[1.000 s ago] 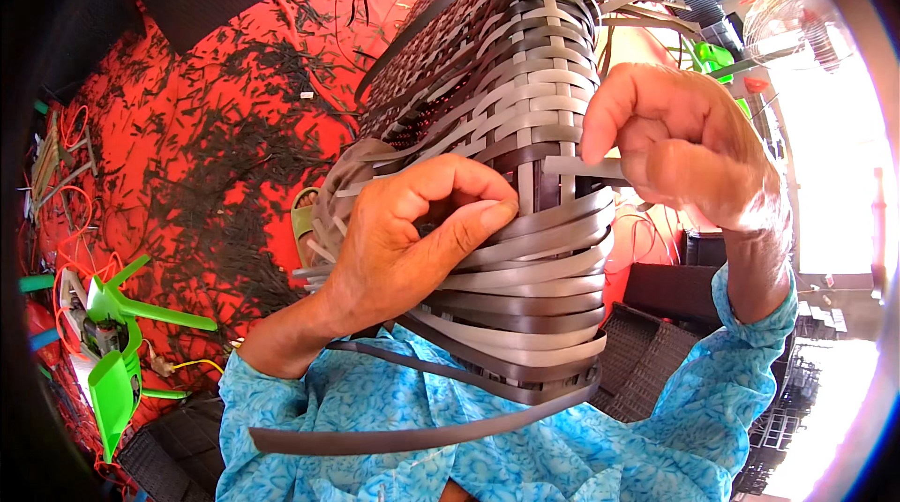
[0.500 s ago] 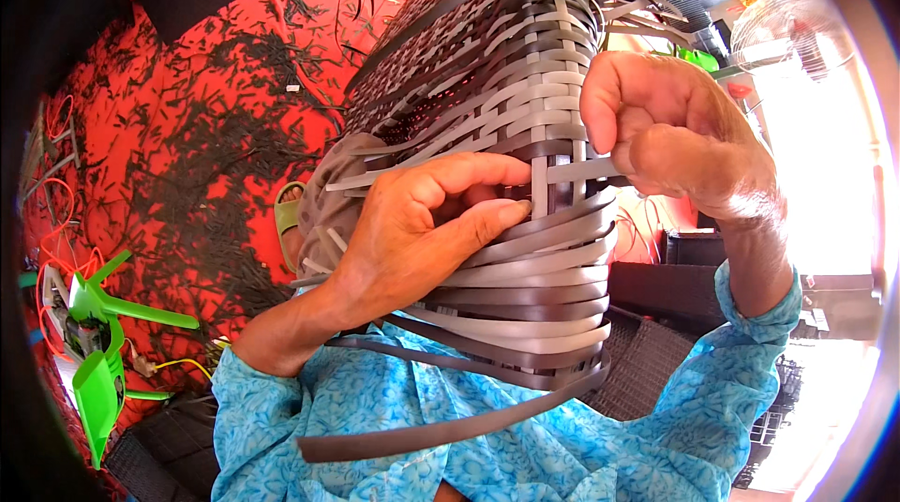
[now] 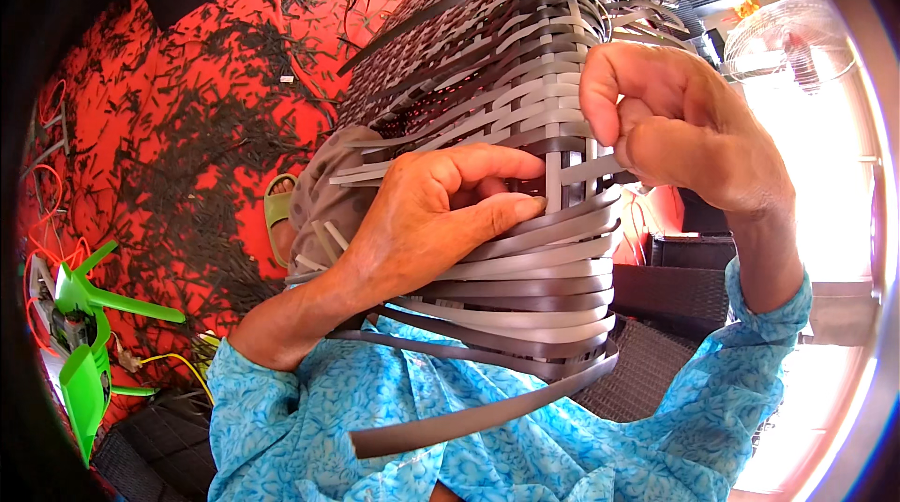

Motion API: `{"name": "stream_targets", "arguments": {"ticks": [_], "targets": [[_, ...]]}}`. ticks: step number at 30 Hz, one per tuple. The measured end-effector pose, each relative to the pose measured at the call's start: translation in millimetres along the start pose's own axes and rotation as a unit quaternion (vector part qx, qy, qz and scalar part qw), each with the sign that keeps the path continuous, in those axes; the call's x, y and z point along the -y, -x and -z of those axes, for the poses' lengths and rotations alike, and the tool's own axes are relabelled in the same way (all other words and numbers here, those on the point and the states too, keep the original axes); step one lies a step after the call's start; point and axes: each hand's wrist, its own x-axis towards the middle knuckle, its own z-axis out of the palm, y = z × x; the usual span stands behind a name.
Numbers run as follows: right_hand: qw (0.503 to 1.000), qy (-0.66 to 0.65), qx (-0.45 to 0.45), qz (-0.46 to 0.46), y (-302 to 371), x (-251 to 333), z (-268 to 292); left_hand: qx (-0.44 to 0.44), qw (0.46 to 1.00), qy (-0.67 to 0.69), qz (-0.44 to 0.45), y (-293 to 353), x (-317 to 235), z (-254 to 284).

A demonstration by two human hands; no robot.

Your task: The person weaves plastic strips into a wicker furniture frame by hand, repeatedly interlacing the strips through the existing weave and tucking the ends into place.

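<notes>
Showing, in the head view, a long, box-shaped piece of woven brown and gray flat plastic strips, placed centrally and running toward the body along one narrow edge, apparently for offering a face of the weave to either side. Pinching, with the curled right bare hand, a light gray, flat plastic strip projecting to the right; seemingly holding taut, away from the weave. Resting the left bare hand along the opposite side, with only a narrow gap between thumb and forefinger, just beside a lengthwise, pale gray, flat strip; presumably steadying the crossing against any pull. Being unable to tell of any strip caught between those left fingertips. Wrapping the near end, below both hands, in a stacked band of gray and brown strips, perhaps being parked there clear of the open crossing. Leaving a loose, dark brown, flat strip end hanging across a light blue, leaf-patterned shirt, likely for freeing the fingers' space.
</notes>
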Motion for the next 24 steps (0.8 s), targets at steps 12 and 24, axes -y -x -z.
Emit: {"name": "stream_targets", "arguments": {"ticks": [12, 24], "targets": [[0.999, -0.017, -0.029, 0.009, 4.2, 2.1, -2.1, 0.015, 1.0, 0.023, -0.01, -3.2, 4.4, 1.6], [0.999, -0.035, -0.032, -0.007, 1.0, -4.5, -1.6, 0.016, 0.999, 0.034, -0.008, -1.5, 4.8, 3.2]]}}
